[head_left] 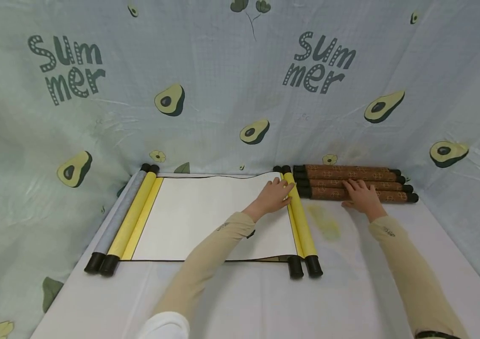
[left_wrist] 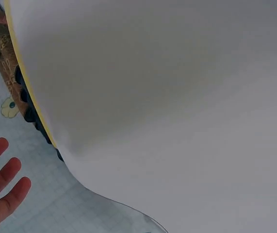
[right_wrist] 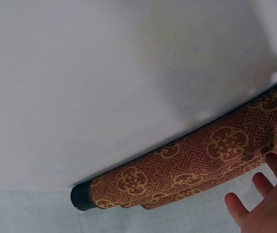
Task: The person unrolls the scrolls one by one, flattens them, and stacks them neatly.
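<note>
The person's left hand (head_left: pixel 270 195) is resting at the right end of a long white paper sheet with yellow borders (head_left: pixel 193 212), its fingers lying over a yellow cloth-covered roll with black end knobs (head_left: pixel 301 214). The left wrist view is showing those fingers extended and spread, not wrapping round anything. The right hand (head_left: pixel 362 197) is resting on a stack of reddish-brown rolls with gold patterning and black ends (head_left: pixel 324 184); its fingers are spreading loosely across them, thumb toward the near side, and it is not clasping any one roll.

The white sheet is lying spread out on a white-covered table (head_left: pixel 240 301), between the yellow roll on the right and another yellow roll with black knobs (head_left: pixel 134 212) on the left, which is lying beside a grey-blue roll with black knobs (head_left: pixel 117 216). Near its right end the sheet is bowing up along both long edges, so it is probably tending to curl; if the left hand were lifting off, the right-hand roll could be springing inward and closing over the paper. The left forearm is passing above the sheet, so a dipping sleeve could be creasing it.

The brown rolls are lying side by side, the nearest without any visible stop before it. Being round, they could be rolling apart if the right hand were pressing unevenly or dragging one. Pushed left, they could be knocking the yellow roll, as their ends are lying just beside it.
</note>
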{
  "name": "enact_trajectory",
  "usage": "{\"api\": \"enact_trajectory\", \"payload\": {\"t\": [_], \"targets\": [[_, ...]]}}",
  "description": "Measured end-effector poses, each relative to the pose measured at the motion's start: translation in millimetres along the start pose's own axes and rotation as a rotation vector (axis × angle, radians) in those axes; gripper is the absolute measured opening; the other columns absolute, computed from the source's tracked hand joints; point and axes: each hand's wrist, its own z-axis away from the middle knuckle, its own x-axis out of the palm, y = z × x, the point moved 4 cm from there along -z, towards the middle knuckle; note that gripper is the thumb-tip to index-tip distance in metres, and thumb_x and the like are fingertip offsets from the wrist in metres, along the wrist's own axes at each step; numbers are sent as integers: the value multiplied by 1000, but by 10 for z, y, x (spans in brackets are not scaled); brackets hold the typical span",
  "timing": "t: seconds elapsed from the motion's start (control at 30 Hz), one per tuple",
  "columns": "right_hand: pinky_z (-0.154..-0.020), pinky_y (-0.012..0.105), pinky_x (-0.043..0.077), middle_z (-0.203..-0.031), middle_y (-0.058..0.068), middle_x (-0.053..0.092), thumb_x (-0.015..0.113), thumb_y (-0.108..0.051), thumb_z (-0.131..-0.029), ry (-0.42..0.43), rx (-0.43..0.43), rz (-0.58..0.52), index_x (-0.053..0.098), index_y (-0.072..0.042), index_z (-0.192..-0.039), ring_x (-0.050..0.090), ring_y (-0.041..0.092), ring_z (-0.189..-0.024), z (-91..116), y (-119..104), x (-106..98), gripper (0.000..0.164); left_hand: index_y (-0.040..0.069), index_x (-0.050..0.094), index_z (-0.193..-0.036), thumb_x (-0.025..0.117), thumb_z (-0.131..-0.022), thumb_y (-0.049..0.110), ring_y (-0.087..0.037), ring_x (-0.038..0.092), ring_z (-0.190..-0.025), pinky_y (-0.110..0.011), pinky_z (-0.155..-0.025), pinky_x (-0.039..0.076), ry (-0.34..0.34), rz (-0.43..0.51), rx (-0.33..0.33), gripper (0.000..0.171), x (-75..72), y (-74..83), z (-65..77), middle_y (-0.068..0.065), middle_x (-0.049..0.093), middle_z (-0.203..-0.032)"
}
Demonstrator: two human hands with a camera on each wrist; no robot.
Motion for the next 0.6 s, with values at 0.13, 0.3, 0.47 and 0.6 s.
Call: {"api": "enact_trajectory", "payload": {"t": [0.13,0.3,0.47,0.6], "targets": [[-89,64,29,-139,26,26,57,-40,-84,4,7,-6,24,1,-138,25,45,-124,17,26,26,75,15,44,-128,42,-94,32,-25,49,-106,-37,-80,46,-42,-5,-12,38,70,143,-193,-5,53,-119],[-90,65,27,-137,29,26,58,-38,-84,-6,12,-35,25,1,-137,23,48,-124,43,61,30,74,16,42,-128,43,-94,32,-23,47,-110,-36,-83,47,-59,-38,-24,38,78,284,-398,-5,47,-124],[-91,64,28,-139,27,26,57,-38,-84,-6,17,-40,24,-1,-137,23,46,-125,38,60,21,73,18,35,-133,40,-94,34,-21,43,-115,-33,-89,44,-115,-119,-25,42,71,369,-539,-4,39,-132],[-91,62,28,-139,25,27,57,-37,-85,-13,39,-41,24,-2,-137,25,45,-124,31,46,1,72,19,30,-137,38,-95,36,-20,39,-119,-32,-94,40,-173,-182,-18,45,66,389,-614,-2,36,-134]]}}
